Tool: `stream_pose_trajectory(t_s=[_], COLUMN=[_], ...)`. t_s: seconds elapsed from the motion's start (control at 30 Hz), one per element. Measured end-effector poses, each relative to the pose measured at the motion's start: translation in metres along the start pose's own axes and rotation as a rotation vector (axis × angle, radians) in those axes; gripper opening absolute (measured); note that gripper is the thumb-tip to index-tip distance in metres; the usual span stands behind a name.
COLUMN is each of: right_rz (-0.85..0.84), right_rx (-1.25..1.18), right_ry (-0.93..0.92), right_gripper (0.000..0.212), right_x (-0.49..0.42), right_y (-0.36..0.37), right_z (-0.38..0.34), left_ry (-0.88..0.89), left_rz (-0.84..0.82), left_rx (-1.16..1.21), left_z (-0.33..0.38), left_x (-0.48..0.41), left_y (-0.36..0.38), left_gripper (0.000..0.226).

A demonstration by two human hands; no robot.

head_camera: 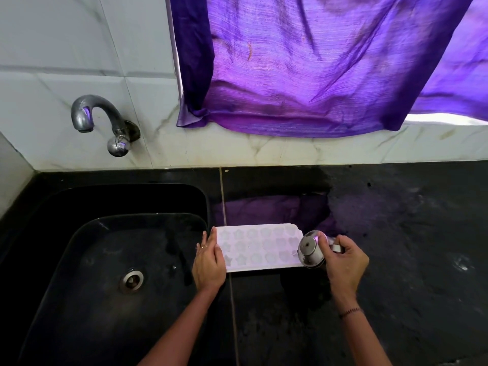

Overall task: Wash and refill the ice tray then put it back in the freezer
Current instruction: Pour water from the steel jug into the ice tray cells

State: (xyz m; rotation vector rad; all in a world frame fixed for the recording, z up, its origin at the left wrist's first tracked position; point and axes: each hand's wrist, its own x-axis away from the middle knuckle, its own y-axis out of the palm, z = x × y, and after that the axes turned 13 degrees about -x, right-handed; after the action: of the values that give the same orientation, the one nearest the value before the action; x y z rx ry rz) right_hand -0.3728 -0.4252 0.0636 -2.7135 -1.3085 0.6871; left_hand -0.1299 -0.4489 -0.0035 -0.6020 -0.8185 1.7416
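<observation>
While the ice tray point(260, 247) sits flat on the dark counter point(396, 233) just right of the sink point(105, 260), the left hand point(210, 262) pins its left end, fingers together. Right hand point(344, 260) is clamped on a small steel vessel point(310, 249) tipped over the tray's right end. Likely the refill step: pour slowly, move cell to cell, keep tray level, avoid overfilling.

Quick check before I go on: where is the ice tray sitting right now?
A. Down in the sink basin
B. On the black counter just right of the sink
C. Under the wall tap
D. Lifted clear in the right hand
B: the ice tray lies flat on the black counter just right of the sink, with the left hand at its left end and the right hand tipping a small steel vessel over its right end.
</observation>
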Motion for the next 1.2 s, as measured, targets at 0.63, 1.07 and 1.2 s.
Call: stream_pose_trajectory(t_s=[0.63, 1.07, 1.2], right_rz=[0.07, 0.049, 0.043], right_rx=[-0.045, 0.073, 0.121], right_ry=[0.016, -0.035, -0.061], right_gripper=[0.051, 0.05, 0.052], right_x=[-0.01, -0.009, -0.009], right_y=[-0.019, -0.023, -0.022], right_z=[0.009, 0.009, 0.007], left_ry=[-0.016, -0.033, -0.029], left_rz=[-0.01, -0.019, -0.019], left_rx=[0.0, -0.014, -0.014], left_z=[-0.006, -0.007, -0.009], left_x=[-0.003, -0.004, -0.004], left_y=[0.006, 0.008, 0.009], left_gripper=[0.048, 0.048, 0.049])
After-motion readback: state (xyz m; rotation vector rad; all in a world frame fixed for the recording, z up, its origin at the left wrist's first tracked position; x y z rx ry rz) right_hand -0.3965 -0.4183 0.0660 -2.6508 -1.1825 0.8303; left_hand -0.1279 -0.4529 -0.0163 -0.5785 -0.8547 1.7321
